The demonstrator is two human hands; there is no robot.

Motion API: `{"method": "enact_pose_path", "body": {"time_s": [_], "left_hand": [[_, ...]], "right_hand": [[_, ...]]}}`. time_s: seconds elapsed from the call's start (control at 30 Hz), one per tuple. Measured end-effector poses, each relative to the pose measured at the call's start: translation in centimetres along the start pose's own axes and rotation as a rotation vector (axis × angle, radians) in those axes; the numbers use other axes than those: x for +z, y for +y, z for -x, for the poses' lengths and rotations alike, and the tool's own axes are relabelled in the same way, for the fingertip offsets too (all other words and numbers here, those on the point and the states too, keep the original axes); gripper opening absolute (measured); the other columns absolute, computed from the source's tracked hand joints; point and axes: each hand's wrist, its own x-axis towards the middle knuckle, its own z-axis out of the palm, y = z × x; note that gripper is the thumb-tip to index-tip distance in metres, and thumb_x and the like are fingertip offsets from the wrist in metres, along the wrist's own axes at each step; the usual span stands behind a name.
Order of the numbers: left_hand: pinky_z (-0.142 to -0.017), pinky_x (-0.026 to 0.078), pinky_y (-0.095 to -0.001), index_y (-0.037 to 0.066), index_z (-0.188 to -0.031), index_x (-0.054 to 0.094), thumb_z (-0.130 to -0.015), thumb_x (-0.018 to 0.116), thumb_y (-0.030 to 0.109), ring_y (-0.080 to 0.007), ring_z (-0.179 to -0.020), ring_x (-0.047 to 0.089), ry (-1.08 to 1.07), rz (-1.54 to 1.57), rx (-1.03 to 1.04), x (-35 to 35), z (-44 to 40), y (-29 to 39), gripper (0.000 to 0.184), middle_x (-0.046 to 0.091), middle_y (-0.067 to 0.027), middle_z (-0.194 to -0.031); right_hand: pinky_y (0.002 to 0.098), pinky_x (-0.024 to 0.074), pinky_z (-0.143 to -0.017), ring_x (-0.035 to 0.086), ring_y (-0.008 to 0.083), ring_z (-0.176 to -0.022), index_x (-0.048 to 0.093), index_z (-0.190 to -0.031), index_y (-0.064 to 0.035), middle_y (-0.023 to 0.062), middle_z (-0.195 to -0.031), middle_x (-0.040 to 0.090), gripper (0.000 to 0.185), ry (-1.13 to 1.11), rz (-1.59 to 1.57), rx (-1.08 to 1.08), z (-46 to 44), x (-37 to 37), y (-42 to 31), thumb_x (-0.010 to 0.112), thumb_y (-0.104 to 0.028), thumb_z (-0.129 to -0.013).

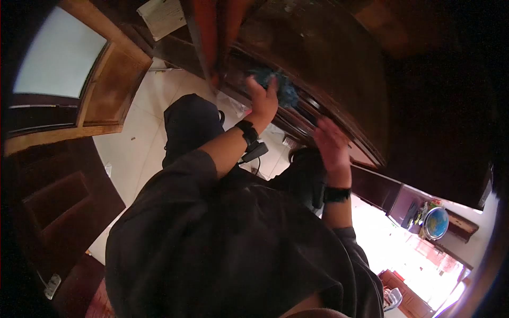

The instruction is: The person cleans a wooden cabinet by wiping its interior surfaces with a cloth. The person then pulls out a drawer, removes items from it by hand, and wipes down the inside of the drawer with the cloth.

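Observation:
A crumpled teal cloth [288,94] lies against the dark wooden furniture, in a narrow recess along its front. My left hand [262,100] is closed on the cloth, with the thumb raised and part of the fingers hidden by it. To the right, my right hand [331,142] rests at the lower wooden edge [363,146] of the same furniture. Its fingers lie along the edge, slightly blurred, and no object shows in them. Dark bands circle both wrists.
A wooden door [47,201] stands at the left, near a framed panel [114,87]. Pale floor tiles [140,143] show around my legs. Paper [163,18] lies at the upper left. A globe [436,223] stands on a shelf at the lower right.

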Motion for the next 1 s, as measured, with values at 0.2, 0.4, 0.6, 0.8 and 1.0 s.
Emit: {"method": "enact_pose_path", "body": {"time_s": [0.2, 0.4, 0.6, 0.8, 1.0], "left_hand": [[-0.1, 0.037, -0.041, 0.005, -0.115, 0.056, -0.079, 0.071, 0.031, -0.0284, -0.117, 0.049, -0.46, -1.148, -0.545, -3.5, -6.7, -0.3, 0.046, 0.056, -0.0131, -0.118], [-0.103, 0.036, -0.0416, 0.007, -0.115, 0.063, -0.075, 0.073, 0.032, -0.0291, -0.12, 0.049, -0.95, -1.595, -0.279, -3.5, -7.2, -5.6, 0.048, 0.06, -0.0117, -0.121], [-0.1, 0.038, -0.0434, -0.002, -0.116, 0.057, -0.08, 0.066, 0.031, -0.0372, -0.114, 0.05, -0.678, -0.933, 0.093, -5.6, -4.5, -14.3, 0.05, 0.057, -0.0216, -0.117], [-0.094, 0.044, -0.0441, 0.005, -0.11, 0.056, -0.092, 0.049, 0.035, -0.0287, -0.105, 0.055, -0.658, 0.747, -1.13, -1.4, 2.3, -7.3, 0.035, 0.061, -0.0116, -0.109], [-0.082, 0.048, -0.0422, 0.009, -0.104, 0.057, -0.093, 0.046, 0.032, -0.0261, -0.091, 0.056, -0.563, 1.026, -1.169, -1.9, 4.7, -2.2, 0.028, 0.061, -0.0089, -0.097]], "right_hand": [[0.0351, 0.0388, -0.099, 0.048, 0.0206, -0.117, 0.047, -0.13, -0.0064, 0.0059, -0.13, 0.051, 0.04, 0.259, -0.034, -0.146, 2.5, -9.7, -1.6, 0.049, -0.022, -0.094], [0.0328, 0.0432, -0.089, 0.053, 0.0194, -0.102, 0.054, -0.115, -0.0057, 0.0068, -0.112, 0.057, 0.025, 0.262, -0.045, -0.151, 2.2, -10.6, -1.0, 0.048, -0.017, -0.094], [0.0347, 0.0488, -0.082, 0.059, 0.0224, -0.092, 0.056, -0.108, -0.0049, 0.0079, -0.099, 0.06, 0.018, 0.229, -0.03, 0.05, -0.6, -10.9, 2.2, 0.052, -0.012, -0.092], [0.0369, 0.0497, -0.087, 0.057, 0.0248, -0.104, 0.053, -0.12, -0.0081, 0.0131, -0.116, 0.058, 0.026, 0.098, 0.109, -0.072, -2.6, -6.1, 3.4, 0.05, -0.017, -0.095], [0.0368, 0.0467, -0.089, 0.055, 0.0229, -0.099, 0.052, -0.113, -0.0085, 0.0085, -0.102, 0.056, 0.023, 0.241, -0.576, 0.166, -7.0, -8.6, 8.2, 0.049, -0.026, -0.098]]}}
